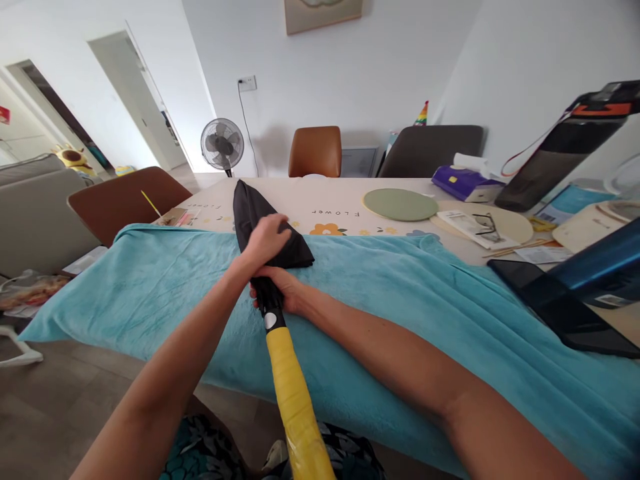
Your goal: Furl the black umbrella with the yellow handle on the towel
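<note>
A folded umbrella with black cloth and a handle wrapped in yellow points away from me over the table. My right hand is wrapped round the black part just above the handle, its fingertips showing on the left side. Further up, my left hand lies across the black cloth with curled fingers, gripping it. A loose fold of the cloth spreads out to the right of my left hand. Beneath both hands is a teal blanket draped over the table's near side; the handle's lower end runs out of view toward my lap.
On the right stand a dark bottle, a blue bottle and a black tablet. A green round mat, a purple box and glasses lie farther back. Chairs and a fan stand beyond the table.
</note>
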`<state>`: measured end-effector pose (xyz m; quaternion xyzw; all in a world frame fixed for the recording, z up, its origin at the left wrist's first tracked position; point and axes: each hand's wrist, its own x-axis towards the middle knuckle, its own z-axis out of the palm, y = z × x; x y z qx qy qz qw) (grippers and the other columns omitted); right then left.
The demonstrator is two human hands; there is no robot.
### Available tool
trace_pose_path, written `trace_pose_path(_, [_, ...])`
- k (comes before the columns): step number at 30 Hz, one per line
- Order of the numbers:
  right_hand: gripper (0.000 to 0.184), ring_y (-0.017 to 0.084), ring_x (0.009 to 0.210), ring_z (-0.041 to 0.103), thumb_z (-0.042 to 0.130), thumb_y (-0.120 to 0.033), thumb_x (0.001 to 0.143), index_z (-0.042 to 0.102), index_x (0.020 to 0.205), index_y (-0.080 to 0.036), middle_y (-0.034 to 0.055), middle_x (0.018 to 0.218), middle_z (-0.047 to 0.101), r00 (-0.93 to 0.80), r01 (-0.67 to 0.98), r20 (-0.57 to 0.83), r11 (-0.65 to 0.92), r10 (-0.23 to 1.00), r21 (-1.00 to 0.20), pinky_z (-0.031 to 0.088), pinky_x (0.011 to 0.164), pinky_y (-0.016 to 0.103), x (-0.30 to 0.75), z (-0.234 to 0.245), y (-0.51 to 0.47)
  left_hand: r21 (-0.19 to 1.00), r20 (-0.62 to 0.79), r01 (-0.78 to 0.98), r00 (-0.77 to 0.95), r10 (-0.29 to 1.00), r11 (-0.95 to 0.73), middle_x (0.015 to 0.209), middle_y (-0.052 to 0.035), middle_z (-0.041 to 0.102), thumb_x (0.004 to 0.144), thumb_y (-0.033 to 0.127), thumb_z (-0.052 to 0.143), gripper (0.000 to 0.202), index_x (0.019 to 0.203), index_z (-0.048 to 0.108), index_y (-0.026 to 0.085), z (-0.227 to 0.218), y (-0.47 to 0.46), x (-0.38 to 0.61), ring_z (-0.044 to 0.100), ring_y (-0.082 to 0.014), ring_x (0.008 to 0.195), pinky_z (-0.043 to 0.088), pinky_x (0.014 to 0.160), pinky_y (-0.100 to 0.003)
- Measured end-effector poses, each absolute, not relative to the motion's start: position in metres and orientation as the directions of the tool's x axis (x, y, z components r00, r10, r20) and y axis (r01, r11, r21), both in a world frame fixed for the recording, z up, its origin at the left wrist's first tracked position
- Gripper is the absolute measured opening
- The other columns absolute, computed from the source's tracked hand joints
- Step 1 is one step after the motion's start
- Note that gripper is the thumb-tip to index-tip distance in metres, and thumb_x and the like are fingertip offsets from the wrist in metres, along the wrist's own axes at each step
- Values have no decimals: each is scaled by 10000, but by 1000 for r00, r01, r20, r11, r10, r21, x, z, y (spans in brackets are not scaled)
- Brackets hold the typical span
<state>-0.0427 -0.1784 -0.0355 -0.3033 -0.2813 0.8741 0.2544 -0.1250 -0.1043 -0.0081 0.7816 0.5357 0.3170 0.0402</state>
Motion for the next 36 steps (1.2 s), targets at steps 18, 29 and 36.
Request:
trace_pose_path(18, [133,125,417,506,427,-96,778,490,673,-148,-4,490,504,-704,-302,-337,-692,625,-655,473,399,262,-43,-34,-178,-48,32,878,479,877,-477,1105,-101,556,745,79,397,385,1096,528,166,-9,-96,-97,544,-204,1005,431,796,-293])
trace_pose_path(29, [126,125,418,505,457,-133,810,489,689,-147,-13,470,509,-678,-287,-365,-687,638,-667,486,427,268,-44,-34,-179,-11,130,902,429,894,-431,966,-68,588,769,124,406,256,950,576,186,-10,-96,-101,557,-182,872,419,738,-280])
trace_pose_path(36, [111,126,423,513,447,-105,787,493,691,-137,-4,479,522,-691,-284,-356,-689,629,-666,489,427,275,-45,-38,-177,110,327,906,354,876,-408,996,-68,575,829,184,384,241,942,595,201,-7,-98,-103,535,-189,920,408,731,-283])
